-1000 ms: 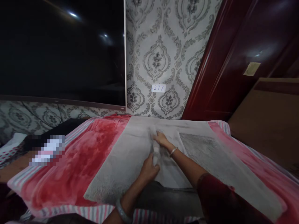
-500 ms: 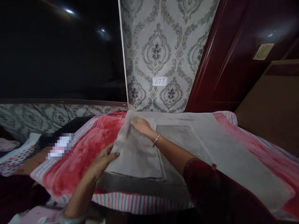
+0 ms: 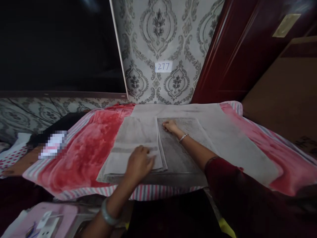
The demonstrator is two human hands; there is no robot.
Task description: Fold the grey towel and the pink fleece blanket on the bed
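A grey towel point(image 3: 131, 138) lies folded in layers on a red fleece blanket point(image 3: 81, 148) with striped edges. My left hand point(image 3: 138, 163) rests palm down on the folded towel's near edge, fingers flat and spread. My right hand point(image 3: 169, 126) presses on the darker grey layer point(image 3: 178, 152) at the fold's far right edge, its fingers curled onto the cloth. A wider pale grey sheet point(image 3: 230, 142) stretches out beneath, to the right.
A patterned wall with a "277" label point(image 3: 163, 66) rises behind the bed. A dark screen point(image 3: 56, 46) fills the upper left, a maroon door point(image 3: 242, 46) the right. A pink item point(image 3: 47, 219) lies at the lower left.
My left hand has moved from the towel's left edge onto its near edge. My right hand has slid right, off the folded top layer. The view has tilted down.
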